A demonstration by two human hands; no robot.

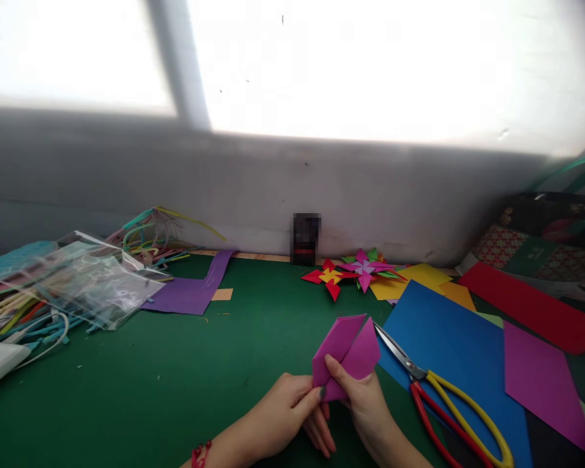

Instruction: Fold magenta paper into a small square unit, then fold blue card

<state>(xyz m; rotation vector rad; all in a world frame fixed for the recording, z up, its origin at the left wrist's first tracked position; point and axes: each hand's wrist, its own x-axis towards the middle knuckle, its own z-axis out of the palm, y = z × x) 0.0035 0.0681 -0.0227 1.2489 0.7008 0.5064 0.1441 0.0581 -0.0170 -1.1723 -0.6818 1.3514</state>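
Observation:
A folded sheet of magenta paper (358,354) is held up just above the green table, a slit running between its two upper flaps. My left hand (297,403) pinches its lower left edge, thumb in front. On the lower middle of the paper lies the thumb of my right hand (361,396), with that hand's fingers behind it, partly hidden. Scissors (419,374) with one red and one yellow handle rest to the right, slightly open, on a blue paper sheet (448,331). Their tips end close to the folded paper.
Folded paper flowers (363,266) sit at the back beside yellow paper (426,276). Red (531,305) and magenta (541,383) sheets lie right. To the left are purple paper (185,296), a clear plastic bag (112,279), coloured strips (156,240) and a white corded tool (2,361).

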